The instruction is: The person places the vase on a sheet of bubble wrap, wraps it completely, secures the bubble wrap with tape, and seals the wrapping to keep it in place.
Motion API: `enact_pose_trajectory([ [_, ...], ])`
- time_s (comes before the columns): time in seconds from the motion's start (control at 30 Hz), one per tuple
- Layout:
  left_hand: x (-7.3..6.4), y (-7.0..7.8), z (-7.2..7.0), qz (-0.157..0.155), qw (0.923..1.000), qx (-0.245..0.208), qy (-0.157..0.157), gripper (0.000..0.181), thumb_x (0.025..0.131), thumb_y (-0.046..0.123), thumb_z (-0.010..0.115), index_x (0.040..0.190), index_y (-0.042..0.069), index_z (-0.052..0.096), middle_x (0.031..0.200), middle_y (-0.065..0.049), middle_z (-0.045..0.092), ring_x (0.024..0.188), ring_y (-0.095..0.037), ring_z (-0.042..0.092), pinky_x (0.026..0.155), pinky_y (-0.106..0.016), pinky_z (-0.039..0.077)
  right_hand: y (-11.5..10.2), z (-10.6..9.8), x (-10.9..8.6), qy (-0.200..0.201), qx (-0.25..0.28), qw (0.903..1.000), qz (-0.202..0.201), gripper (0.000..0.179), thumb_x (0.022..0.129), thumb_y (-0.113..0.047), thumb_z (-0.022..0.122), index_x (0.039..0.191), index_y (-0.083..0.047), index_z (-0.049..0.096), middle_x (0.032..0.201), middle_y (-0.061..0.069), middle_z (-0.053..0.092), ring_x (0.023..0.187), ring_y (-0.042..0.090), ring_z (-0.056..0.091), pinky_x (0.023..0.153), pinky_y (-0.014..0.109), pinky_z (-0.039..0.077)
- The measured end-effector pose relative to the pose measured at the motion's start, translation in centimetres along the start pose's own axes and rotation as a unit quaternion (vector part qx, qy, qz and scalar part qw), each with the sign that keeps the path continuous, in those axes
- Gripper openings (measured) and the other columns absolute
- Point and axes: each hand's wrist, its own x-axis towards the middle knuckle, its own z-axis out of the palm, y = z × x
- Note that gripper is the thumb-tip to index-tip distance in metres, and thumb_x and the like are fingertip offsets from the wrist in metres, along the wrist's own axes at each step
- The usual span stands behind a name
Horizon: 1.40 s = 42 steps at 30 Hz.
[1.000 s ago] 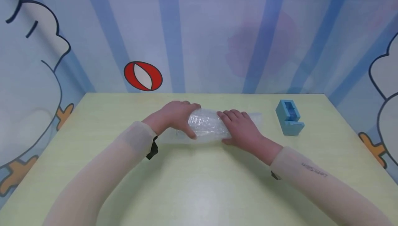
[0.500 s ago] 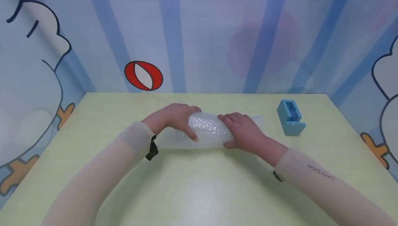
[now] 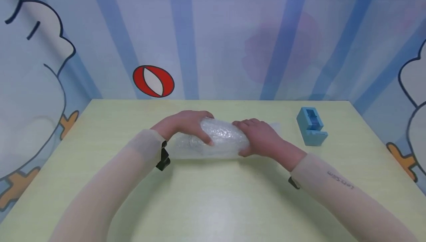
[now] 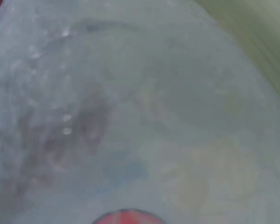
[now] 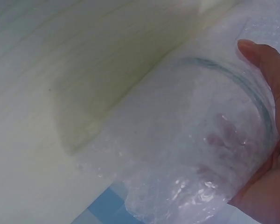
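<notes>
A bundle of clear bubble wrap (image 3: 223, 134), rolled into a rough cylinder, lies crosswise toward the back of the table. My left hand (image 3: 189, 123) grips its left part from above, thumb on the near side. The right hand (image 3: 261, 136) holds the right part, its fingers over the top and thumb at the near edge. In the right wrist view, a greenish round rim (image 5: 245, 81) shows through the loose end of the wrap, and the right thumb (image 5: 263, 56) lies along it. Cloudy plastic (image 4: 154, 93) fills the left wrist view.
A light blue tape dispenser (image 3: 311, 129) stands on the table to the right of the right hand. Behind the pale yellow table (image 3: 213, 197) rises a blue-striped cloth backdrop (image 3: 226, 38) with cartoon prints.
The bubble wrap's near edge has come slightly toward me, and the roll looks a little turned. Both hands keep their hold with only small shifts; the tape dispenser has stayed put.
</notes>
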Motion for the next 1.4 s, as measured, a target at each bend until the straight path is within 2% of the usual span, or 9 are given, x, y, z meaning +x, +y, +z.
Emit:
enact_pose_trajectory([
  [0.3,0.7,-0.2,-0.3,-0.015,0.9988,-0.043,-0.019,0.089,0.081,0.046,0.079,0.152,0.013,0.036,0.148,-0.011,0.05,0.133,-0.03,0.048,0.111,-0.052,0.048,0.6,-0.4,0.7,-0.029,0.019,0.9993,0.01,0.082,0.078,-0.031,0.087,0.146,-0.002,0.05,0.138,0.019,0.064,0.123,0.039,0.061,0.104,0.055,0.052],
  [0.6,1.2,-0.5,-0.6,-0.011,0.9976,-0.053,-0.042,0.083,0.084,0.045,0.075,0.149,0.01,0.038,0.147,-0.012,0.049,0.134,-0.03,0.047,0.113,-0.052,0.046,1.0,-0.7,1.3,-0.058,0.049,0.997,0.012,0.08,0.078,-0.03,0.088,0.145,-0.004,0.052,0.136,0.016,0.065,0.119,0.038,0.062,0.102,0.055,0.053],
  [0.8,1.6,-0.7,-0.8,-0.017,0.996,-0.066,-0.057,0.08,0.085,0.045,0.073,0.149,0.011,0.039,0.149,-0.012,0.048,0.135,-0.031,0.045,0.113,-0.052,0.046,1.2,-1.0,1.7,-0.072,0.072,0.9946,0.02,0.078,0.077,-0.027,0.088,0.144,-0.006,0.054,0.135,0.015,0.066,0.117,0.036,0.063,0.103,0.054,0.053],
  [1.03,1.5,-0.9,-0.7,-0.024,0.9946,-0.077,-0.066,0.083,0.088,0.045,0.071,0.157,0.018,0.033,0.157,-0.012,0.041,0.143,-0.033,0.038,0.118,-0.057,0.04,1.2,-1.1,2.2,-0.1,0.086,0.9906,0.037,0.08,0.079,-0.027,0.087,0.148,-0.009,0.051,0.14,0.015,0.064,0.122,0.036,0.061,0.105,0.055,0.051],
  [1.13,1.0,-0.6,-0.6,-0.026,0.9967,-0.055,-0.054,0.09,0.089,0.048,0.069,0.162,0.021,0.025,0.165,-0.012,0.033,0.15,-0.035,0.032,0.121,-0.06,0.034,1.3,-1.0,2.3,-0.106,0.089,0.9896,0.038,0.081,0.08,-0.028,0.086,0.149,-0.01,0.049,0.141,0.015,0.063,0.123,0.036,0.06,0.105,0.055,0.051],
  [1.23,0.2,-0.1,-0.5,-0.03,0.9991,-0.016,-0.024,0.095,0.09,0.051,0.069,0.165,0.023,0.018,0.17,-0.012,0.026,0.155,-0.036,0.027,0.123,-0.062,0.03,1.5,-1.1,2.5,-0.107,0.09,0.9896,0.037,0.081,0.08,-0.029,0.086,0.15,-0.01,0.048,0.141,0.015,0.063,0.123,0.036,0.06,0.105,0.055,0.051],
  [1.33,-0.6,0.6,0.0,-0.027,0.9978,0.054,0.027,0.092,0.092,0.055,0.065,0.165,0.024,0.02,0.17,-0.013,0.027,0.155,-0.038,0.03,0.123,-0.065,0.029,1.8,-1.3,2.6,-0.108,0.091,0.9893,0.036,0.081,0.08,-0.029,0.086,0.149,-0.011,0.049,0.14,0.015,0.064,0.121,0.035,0.061,0.103,0.054,0.051],
  [1.4,-1.1,1.2,0.8,-0.022,0.9895,0.122,0.074,0.084,0.095,0.057,0.06,0.164,0.023,0.024,0.168,-0.015,0.03,0.154,-0.038,0.033,0.122,-0.068,0.027,2.1,-1.4,2.8,-0.111,0.097,0.9884,0.036,0.08,0.079,-0.028,0.087,0.148,-0.011,0.049,0.137,0.015,0.065,0.119,0.034,0.062,0.102,0.053,0.052],
])
